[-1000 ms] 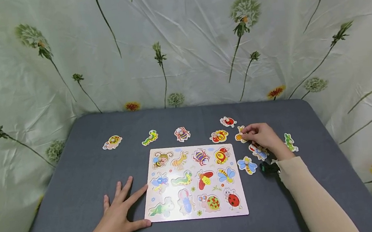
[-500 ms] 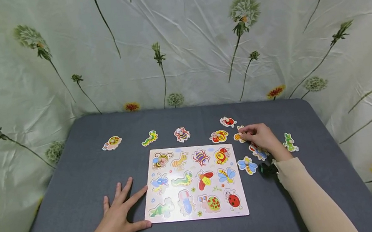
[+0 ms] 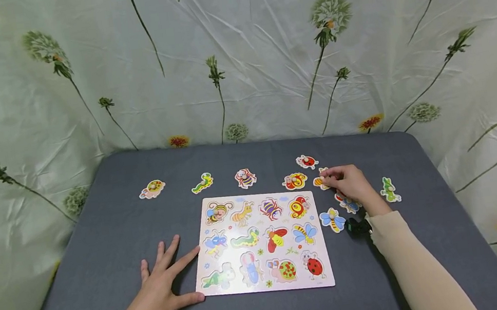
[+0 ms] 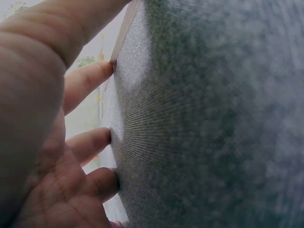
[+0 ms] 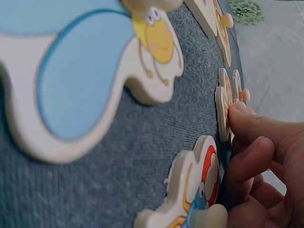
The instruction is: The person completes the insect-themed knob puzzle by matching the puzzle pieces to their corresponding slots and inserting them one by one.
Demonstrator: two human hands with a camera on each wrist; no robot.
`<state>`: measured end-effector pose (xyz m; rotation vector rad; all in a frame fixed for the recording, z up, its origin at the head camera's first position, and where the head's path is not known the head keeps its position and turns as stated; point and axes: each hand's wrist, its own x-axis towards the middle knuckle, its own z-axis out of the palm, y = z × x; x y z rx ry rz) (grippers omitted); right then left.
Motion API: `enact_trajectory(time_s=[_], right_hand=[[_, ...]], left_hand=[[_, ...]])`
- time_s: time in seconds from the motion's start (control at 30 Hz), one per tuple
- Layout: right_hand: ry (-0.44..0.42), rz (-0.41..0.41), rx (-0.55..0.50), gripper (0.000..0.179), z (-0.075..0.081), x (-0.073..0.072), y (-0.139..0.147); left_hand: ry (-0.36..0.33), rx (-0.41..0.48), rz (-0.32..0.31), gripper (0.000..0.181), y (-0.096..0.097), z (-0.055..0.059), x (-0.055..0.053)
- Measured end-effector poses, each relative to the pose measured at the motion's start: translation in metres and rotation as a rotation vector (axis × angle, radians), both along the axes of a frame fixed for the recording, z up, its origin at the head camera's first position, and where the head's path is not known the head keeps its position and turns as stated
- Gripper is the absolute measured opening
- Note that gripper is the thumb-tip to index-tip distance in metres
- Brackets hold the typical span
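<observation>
My right hand reaches to a small orange-yellow knobbed puzzle piece and pinches it between thumb and fingers, low over the tabletop. In the right wrist view the thumb lies against that piece, and my fingers hide part of it. My left hand is spread at the left side of a pink insect puzzle board. Its index finger and thumb touch the board's edge; in the left wrist view a fingertip meets that edge.
Around the board lie a blue-winged dragonfly piece, a partly covered blue-and-red piece, a green piece, a butterfly piece, a ladybug, a spider, a caterpillar and a snail. A flowered curtain hangs behind.
The orange-yellow piece has shifted and turned slightly to the left under my right fingers. My left hand and the board stay put; the head view has swung a little.
</observation>
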<state>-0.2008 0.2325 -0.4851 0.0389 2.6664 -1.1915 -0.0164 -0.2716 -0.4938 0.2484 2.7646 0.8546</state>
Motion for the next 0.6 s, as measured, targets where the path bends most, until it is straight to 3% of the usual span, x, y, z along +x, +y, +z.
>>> enact_trajectory(time_s=[0.6], right_hand=[[-0.043,-0.090,-0.073,0.034,0.0080,0.0044,-0.0059]], left_hand=[[0.013,0.091,-0.017,0.099,-0.0042,-0.0035,-0.0006]])
